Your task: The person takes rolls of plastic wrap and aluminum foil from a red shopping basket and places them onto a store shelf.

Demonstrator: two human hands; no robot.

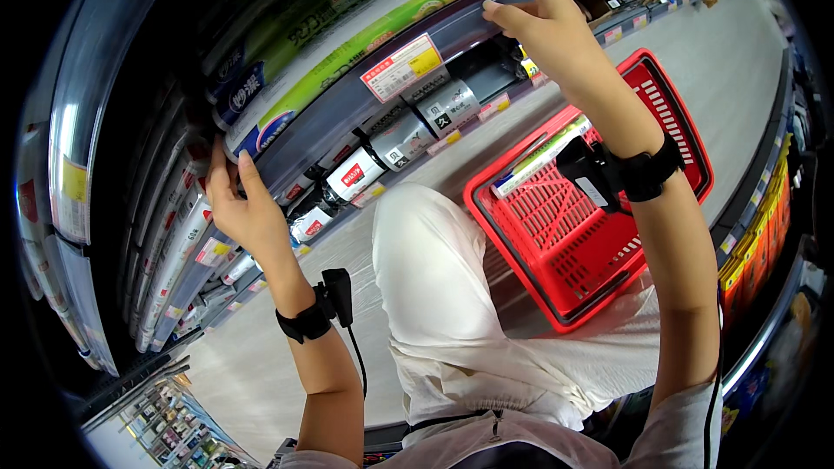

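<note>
A long green-and-white Miaojie packaged roll [365, 45] lies along the shelf front, between my two hands. My left hand [251, 215] has its fingers against the roll's left end, thumb in front. At the opposite end, the fingers of my right hand [554, 26] reach the roll near the picture's top. That hand's thumb is spread apart by the shelf lip [469, 23]. Similar packs [273, 52] lie behind in shadow. Below my right forearm, a red plastic shopping basket [521, 260] holds a similar slim pack [531, 159], partly hidden by the wrist device.
On the shelf below stand silver rolls [401, 140] and black-and-white packaged rolls [355, 172]. A price tag [402, 67] hangs from the lip. My white-clad knee [430, 260] is beside the basket. Long packs [172, 260] fill the left shelf; another shelf [756, 247] is at right.
</note>
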